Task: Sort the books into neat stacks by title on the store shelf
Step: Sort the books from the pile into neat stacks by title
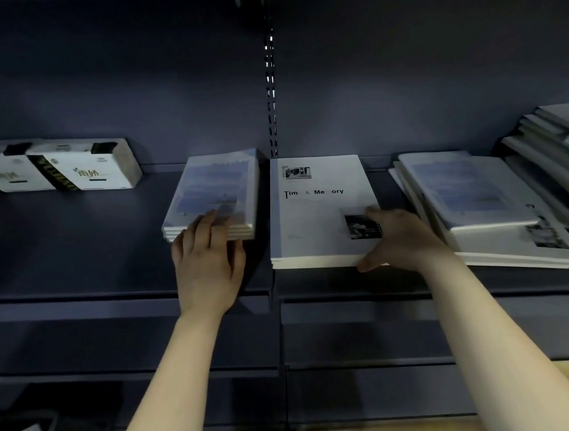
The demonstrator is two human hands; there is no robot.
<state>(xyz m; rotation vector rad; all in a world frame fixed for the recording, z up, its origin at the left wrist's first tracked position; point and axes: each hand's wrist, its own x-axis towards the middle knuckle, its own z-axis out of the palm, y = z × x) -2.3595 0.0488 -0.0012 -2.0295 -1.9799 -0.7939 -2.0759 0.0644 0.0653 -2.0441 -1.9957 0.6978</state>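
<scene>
Landmark = white-cover stack point(317, 212), title reads "Tim & Me ory", flat on the shelf point(73, 251).
- Far left of it: two white boxes point(65, 169) against the back panel.
- Just left, apart from it: blue-cover stack point(216, 193), skewed a bit.
- Left hand point(208, 259) at that stack's near edge, fingers roughly straight and laid on the top cover, not wrapped round it.
- Right hand point(405, 239) on the landmark's near right corner: thumb at the front edge, fingers on the cover, pinching it.
- Right of it: mixed pile point(475, 205), blue cover on top, white covers under it, fanned out.
</scene>
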